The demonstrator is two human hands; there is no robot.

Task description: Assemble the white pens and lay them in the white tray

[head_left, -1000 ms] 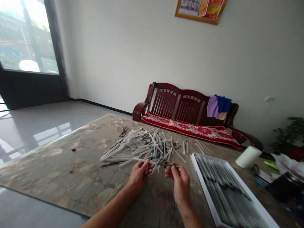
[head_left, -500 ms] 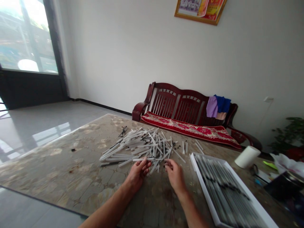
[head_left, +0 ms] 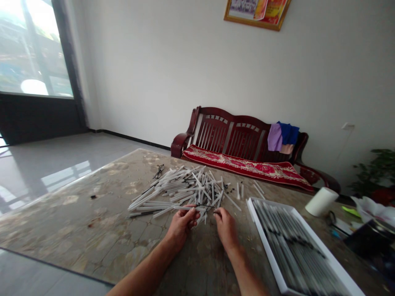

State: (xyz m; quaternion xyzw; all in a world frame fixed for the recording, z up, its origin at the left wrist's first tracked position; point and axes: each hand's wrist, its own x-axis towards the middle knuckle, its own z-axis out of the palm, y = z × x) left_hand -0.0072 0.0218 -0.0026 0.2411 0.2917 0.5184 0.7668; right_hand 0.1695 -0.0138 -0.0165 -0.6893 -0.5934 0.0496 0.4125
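Left hand (head_left: 182,225): fingers pinch a white tube (head_left: 179,207) before the tube pile (head_left: 174,188). Right hand (head_left: 226,227): closer to the left than one second earlier, fingers pinching a thin dark rod (head_left: 207,205). Patterned surface (head_left: 77,230), left to right: spectacles (head_left: 160,169), pile, filled white tray (head_left: 267,250), white roll (head_left: 321,201). Behind: glazed door (head_left: 40,115), wooden settee (head_left: 214,130) with red cover (head_left: 247,165).
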